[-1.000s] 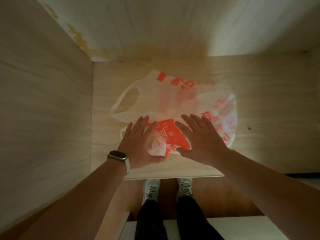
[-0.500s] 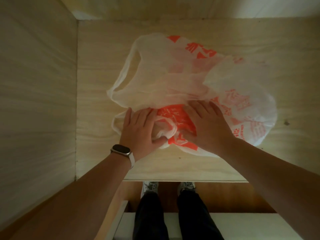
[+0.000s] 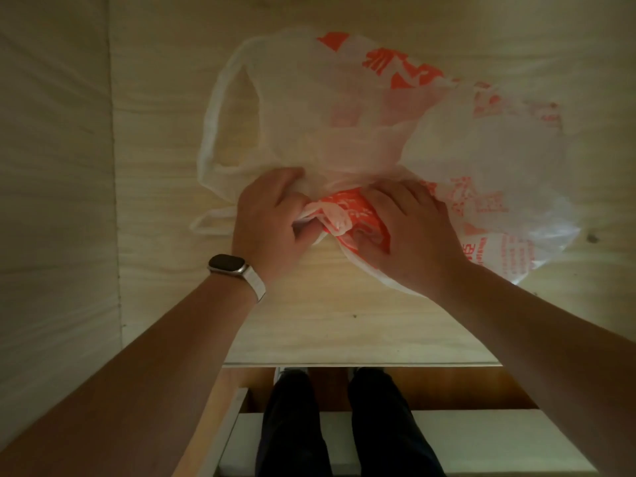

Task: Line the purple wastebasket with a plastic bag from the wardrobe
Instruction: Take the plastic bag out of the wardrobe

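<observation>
1. Plastic bag (image 3: 361, 132), white with orange print, lies crumpled on the wooden wardrobe shelf (image 3: 309, 321).
2. Left hand (image 3: 272, 222), watch (image 3: 229, 265) on its wrist, bunches the bag's near edge.
3. Right hand (image 3: 409, 232) clutches the same edge, just beside it.

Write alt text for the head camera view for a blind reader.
The left hand and right hand grip a crumpled white plastic bag with orange print on a pale wooden shelf. A watch sits on the left wrist.
</observation>
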The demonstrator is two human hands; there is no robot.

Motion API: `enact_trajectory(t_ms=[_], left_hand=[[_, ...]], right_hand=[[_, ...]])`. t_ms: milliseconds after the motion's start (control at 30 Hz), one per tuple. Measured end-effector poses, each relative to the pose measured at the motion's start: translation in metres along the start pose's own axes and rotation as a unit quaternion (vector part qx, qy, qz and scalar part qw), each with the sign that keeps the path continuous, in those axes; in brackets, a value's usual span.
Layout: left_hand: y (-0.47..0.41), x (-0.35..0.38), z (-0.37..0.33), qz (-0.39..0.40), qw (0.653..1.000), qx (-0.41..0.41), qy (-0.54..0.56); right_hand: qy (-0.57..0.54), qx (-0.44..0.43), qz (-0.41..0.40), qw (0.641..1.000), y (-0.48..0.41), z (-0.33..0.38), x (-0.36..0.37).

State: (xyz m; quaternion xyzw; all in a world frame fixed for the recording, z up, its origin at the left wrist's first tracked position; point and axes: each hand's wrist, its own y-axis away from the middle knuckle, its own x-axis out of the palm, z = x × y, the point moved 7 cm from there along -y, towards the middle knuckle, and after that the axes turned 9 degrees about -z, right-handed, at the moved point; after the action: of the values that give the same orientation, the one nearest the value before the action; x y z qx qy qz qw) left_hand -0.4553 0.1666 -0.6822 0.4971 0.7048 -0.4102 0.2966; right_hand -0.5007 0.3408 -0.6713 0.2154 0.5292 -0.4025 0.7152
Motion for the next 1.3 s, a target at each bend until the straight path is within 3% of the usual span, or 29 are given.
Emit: enact_trajectory(t_ms=[100, 200, 367, 567, 833, 1300], left_hand=[[-0.004, -0.003, -0.009, 0.046, 0.998, -0.021, 0.048], [-0.004, -0.018, -0.017, 0.082, 0.986, -0.115, 0.085], [-0.008, -0.055, -0.038, 0.058, 0.949, -0.242, 0.194], [-0.024, -0.116, -0.1, 0.059, 0.928, -0.216, 0.298], [-0.047, -0.204, -0.16, -0.059, 0.944, -0.246, 0.211], [-0.028, -0.342, -0.213, -0.171, 0.907, -0.3, 0.243]], right_hand=[[-0.017, 0.008, 0.016, 1.0, -0.002, -0.002, -0.003], [-0.042, 0.024, 0.065, 0.997, -0.007, -0.001, -0.009], [-0.076, 0.045, 0.101, 0.991, -0.011, 0.009, -0.04], [-0.141, 0.084, 0.083, 0.983, -0.023, 0.032, -0.112], [-0.155, 0.033, 0.063, 0.985, -0.031, 0.077, -0.21], [-0.139, -0.088, 0.005, 0.986, -0.007, 0.165, -0.345]])
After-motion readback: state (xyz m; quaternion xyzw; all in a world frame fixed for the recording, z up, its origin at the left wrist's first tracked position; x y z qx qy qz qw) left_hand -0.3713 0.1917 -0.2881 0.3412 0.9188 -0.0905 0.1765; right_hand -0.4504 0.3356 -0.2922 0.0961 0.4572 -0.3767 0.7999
